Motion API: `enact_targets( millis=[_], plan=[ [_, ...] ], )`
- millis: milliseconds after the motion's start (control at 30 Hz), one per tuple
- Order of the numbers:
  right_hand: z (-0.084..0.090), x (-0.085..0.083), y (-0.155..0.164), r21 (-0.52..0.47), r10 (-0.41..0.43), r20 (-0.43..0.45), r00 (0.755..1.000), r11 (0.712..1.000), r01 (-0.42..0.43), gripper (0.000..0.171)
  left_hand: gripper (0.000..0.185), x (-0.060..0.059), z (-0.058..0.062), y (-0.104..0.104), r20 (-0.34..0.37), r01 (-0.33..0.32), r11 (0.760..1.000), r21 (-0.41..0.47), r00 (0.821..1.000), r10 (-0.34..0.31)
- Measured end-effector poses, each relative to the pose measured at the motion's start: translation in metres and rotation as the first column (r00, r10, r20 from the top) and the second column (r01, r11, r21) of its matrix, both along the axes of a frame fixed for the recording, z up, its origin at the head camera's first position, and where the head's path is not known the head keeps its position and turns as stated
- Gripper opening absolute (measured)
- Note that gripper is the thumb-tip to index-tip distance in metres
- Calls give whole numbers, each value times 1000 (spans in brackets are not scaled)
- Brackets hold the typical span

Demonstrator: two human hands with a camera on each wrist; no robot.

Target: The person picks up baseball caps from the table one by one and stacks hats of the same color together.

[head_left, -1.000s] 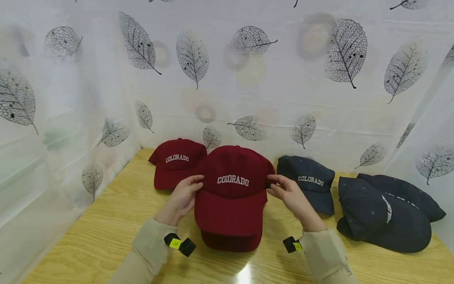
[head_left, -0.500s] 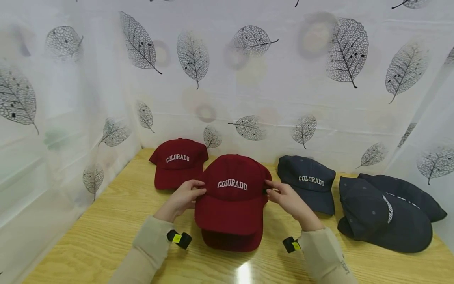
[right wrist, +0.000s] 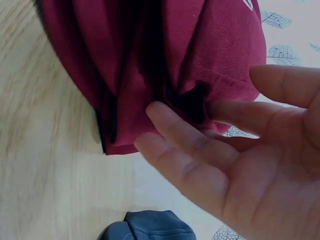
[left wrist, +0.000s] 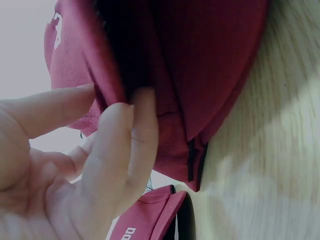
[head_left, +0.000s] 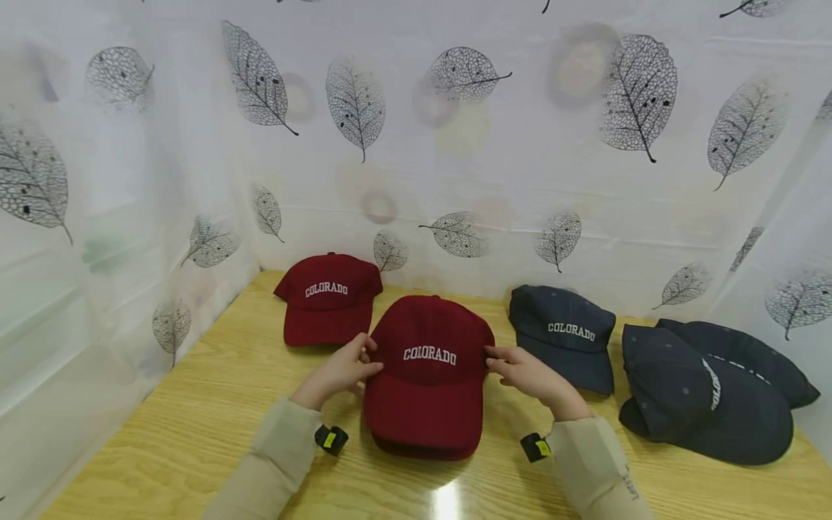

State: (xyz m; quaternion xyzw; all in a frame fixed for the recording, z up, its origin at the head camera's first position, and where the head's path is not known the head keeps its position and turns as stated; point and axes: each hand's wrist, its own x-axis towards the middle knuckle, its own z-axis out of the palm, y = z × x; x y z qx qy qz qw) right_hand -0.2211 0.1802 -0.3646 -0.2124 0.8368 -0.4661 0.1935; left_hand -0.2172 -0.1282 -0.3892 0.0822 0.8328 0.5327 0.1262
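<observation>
In the head view, a dark red baseball cap [head_left: 425, 347] with white COLORADO lettering sits low over another red cap [head_left: 416, 453], whose brim edge shows beneath it. My left hand [head_left: 339, 372] pinches the upper cap's left edge; the left wrist view shows the thumb on one side of the fabric and the fingers [left wrist: 142, 135] on the other. At the opposite edge is my right hand [head_left: 529, 375], its fingers fairly straight. In the right wrist view those fingers [right wrist: 185, 140] touch the red fabric, while the thumb stands apart from it.
Another red cap [head_left: 328, 300] rests at the back left of the wooden table [head_left: 195, 426]. A navy cap [head_left: 562, 336] is behind my right hand, and two overlapping navy caps [head_left: 702, 390] lie at the far right. A leaf-print curtain [head_left: 416, 173] borders the table.
The upper red cap has come down over the lower one, so less of the lower brim shows. Both hands have lowered with it. The other caps have stayed put.
</observation>
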Motion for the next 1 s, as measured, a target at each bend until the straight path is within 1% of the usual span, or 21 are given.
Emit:
enact_targets(
  millis=[100, 167, 233, 333, 400, 500, 633, 833, 1000],
  plan=[
    [-2, -1, 1, 15, 8, 16, 1000, 1000, -9, 49, 23, 1, 0, 1, 3, 13, 998, -54, 1000, -13],
    [-4, -2, 1, 14, -1, 30, 1000, 1000, 1, 49, 23, 2, 0, 2, 4, 24, 995, -92, 1000, -23],
    [-5, -2, 0, 13, -14, 47, 999, 1000, 14, 50, 23, 3, -1, 3, 5, 40, 993, -110, 999, -40],
    [-7, -1, 0, 28, -37, 81, 996, 999, 35, 55, 24, 4, -1, 3, -21, 79, 988, -136, 996, -82],
    [-7, 0, -1, 44, -47, 110, 993, 998, 42, 61, 24, 4, -2, 3, -54, 99, 983, -155, 993, -108],
    [-8, 2, -2, 74, -34, 158, 987, 997, 22, 71, 24, 5, -3, 4, -75, 115, 979, -167, 989, -129],
    [-8, 4, -3, 98, -1, 192, 981, 995, -18, 81, 23, 5, -3, 5, -64, 132, 979, -156, 988, -143],
    [-9, 6, -5, 117, 23, 181, 983, 992, -44, 85, 23, 4, -5, 5, -76, 133, 974, -183, 986, -149],
    [-8, 8, -8, 122, 71, 183, 981, 988, -94, 87, 21, 4, -4, 3, -56, 133, 972, -196, 988, -147]
  ],
)
